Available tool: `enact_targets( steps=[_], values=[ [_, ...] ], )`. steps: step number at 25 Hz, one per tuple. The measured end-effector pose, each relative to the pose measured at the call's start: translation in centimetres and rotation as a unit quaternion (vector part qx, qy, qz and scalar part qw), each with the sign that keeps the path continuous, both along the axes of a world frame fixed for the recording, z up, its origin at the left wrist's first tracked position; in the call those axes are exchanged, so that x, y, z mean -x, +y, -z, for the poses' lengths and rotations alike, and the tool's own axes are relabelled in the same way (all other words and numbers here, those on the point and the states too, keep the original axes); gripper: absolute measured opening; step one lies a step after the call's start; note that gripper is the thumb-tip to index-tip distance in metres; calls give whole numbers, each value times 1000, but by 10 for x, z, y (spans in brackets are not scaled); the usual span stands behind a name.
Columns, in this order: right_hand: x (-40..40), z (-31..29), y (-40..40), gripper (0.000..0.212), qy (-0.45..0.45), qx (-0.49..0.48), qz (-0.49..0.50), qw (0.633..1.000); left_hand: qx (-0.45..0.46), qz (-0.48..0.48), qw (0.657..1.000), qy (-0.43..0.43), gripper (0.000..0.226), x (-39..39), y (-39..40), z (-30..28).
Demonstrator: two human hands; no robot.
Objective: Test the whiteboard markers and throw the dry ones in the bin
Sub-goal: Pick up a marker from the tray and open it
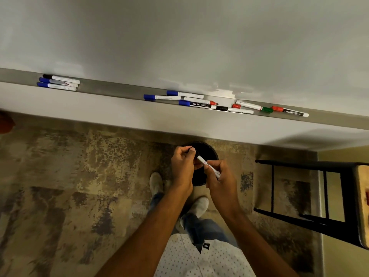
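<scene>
We judge the job only partly done: a group of three capped markers (59,83) lies well to the left on the grey metal whiteboard tray (119,90), and a looser heap of blue, red, green and black capped markers (209,103) lies further right on it, so most pens appear still to need sorting; which of these have been tried we cannot tell, and the white whiteboard (179,37) above shows no clear test strokes

We hold one white-barrelled marker with a black cap (207,165) low in front of us, directly above the round black bin (209,150) that stands on the mottled floor (60,176) near the wall. Our left hand (182,166) pinches the black cap end with thumb and fingers curled round it; our right hand (221,176) grips the white barrel's near end. Both hands sit close together, forearms angled in from below. Whether the cap is coming off or going on we cannot tell. What the bin holds is hidden
</scene>
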State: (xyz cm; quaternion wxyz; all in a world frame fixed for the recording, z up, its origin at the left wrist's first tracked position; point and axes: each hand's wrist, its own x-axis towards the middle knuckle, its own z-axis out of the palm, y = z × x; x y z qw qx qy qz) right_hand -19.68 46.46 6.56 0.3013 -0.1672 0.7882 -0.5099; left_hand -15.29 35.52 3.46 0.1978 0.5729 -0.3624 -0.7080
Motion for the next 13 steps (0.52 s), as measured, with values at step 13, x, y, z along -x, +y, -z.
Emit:
enact_targets(
  steps=[13],
  values=[
    [16, 86, -13, 5, -56, -166, -101, 979, -54, 29, 995, -73, 31, -26, -1, 83]
  ],
)
